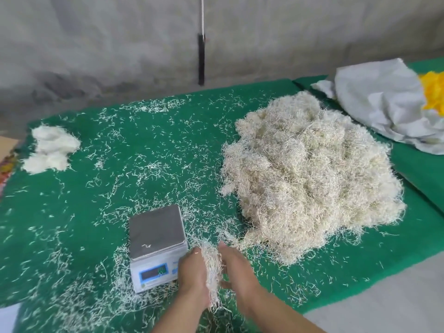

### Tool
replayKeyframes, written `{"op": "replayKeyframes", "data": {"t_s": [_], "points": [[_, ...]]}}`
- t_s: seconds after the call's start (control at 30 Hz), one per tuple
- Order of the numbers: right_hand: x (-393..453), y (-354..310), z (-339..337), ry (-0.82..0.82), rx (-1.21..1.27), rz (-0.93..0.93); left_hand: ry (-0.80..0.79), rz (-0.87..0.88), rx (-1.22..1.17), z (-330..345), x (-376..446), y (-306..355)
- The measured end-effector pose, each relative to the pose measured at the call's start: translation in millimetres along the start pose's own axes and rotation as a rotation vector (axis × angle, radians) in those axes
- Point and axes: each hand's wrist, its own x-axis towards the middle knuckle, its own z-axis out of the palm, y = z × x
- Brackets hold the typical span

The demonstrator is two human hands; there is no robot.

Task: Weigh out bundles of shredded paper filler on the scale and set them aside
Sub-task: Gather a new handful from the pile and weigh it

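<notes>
- Right then, I had a small bundle of shredded paper (212, 275) pressed between both hands, just to the right of the scale (157, 248) and near the front edge of the green mat (96, 212).
- My left hand (192, 277) cupped the bundle from one side with its fingers curled round it; my right hand (236, 270) held the other side, thumb up and fingers wrapped against the strands.
- I judged the stuff very light, springy and loose: strands hung out below my palms, and I expected some to shed with any shake. Squeezing the middle of the clump from both sides seemed the best hold, rather than pinching a few ends.
- The scale's steel plate (156, 227) sat bare but for a stray strand or two, so the bundle was not yet weighed. Its display was too blurred for me to read.
- The big heap of filler (310, 179) lay just beside my right hand, touching nothing of the scale.
- Finished bundles (51, 150) sat well apart at the far left, close to the mat's left edge.
- Between the scale and those bundles the mat was open apart from scattered strands, so I judged a carry leftward would meet nothing.
- A grey sack (384, 104) lay beyond the heap on the right.
</notes>
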Motion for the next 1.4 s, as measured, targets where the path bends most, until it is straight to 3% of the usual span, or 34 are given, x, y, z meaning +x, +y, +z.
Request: {"op": "replayKeyframes", "data": {"t_s": [0.13, 0.27, 0.37, 0.43, 0.47, 0.53, 0.6, 0.63, 0.7, 0.77, 0.83, 0.93, 1.13, 1.4], "points": [[26, 3, -23, -0.115, -0.233, 0.038, 0.1, 0.062, 0.069, 11, 12, 7], [82, 32, -62, -0.174, -0.771, -0.104, 0.152, 0.072, 0.194, 3, 22, -2], [122, 49, -91, -0.347, -1.257, -0.019, 0.276, 0.045, 0.232, -8, 28, -13], [145, 56, -108, -0.325, -1.38, -0.001, 0.337, 0.056, 0.266, -7, 24, -22], [156, 60, -113, -0.302, -1.368, -0.028, 0.335, 0.066, 0.241, -5, 21, -22], [164, 59, -114, -0.241, -1.268, -0.077, 0.329, 0.084, 0.495, -2, 19, -22], [157, 53, -107, -0.269, -1.168, -0.174, 0.235, 0.043, 0.238, 4, 18, -24], [150, 51, -103, -0.293, -1.115, -0.271, 0.194, 0.081, 0.309, 10, 14, -22], [128, 47, -100, -0.351, -1.014, -0.417, 0.068, 0.27, 0.725, 19, 13, -23], [107, 44, -103, -0.4, -0.897, -0.522, -0.08, 0.438, 0.956, 35, 10, -15], [90, 42, -108, -0.396, -0.764, -0.573, -0.213, 0.475, 1.061, 53, 6, -7], [76, 35, -120, -0.317, -0.675, -0.529, -0.274, 0.472, 1.202, 69, -1, 4], [72, 25, -133, -0.245, -0.851, -0.376, -0.271, 0.475, 1.217, 65, -12, 19], [83, -2, -122, -0.1, -0.875, -0.387, -0.196, 0.569, 0.994, 34, -19, 53]]}}
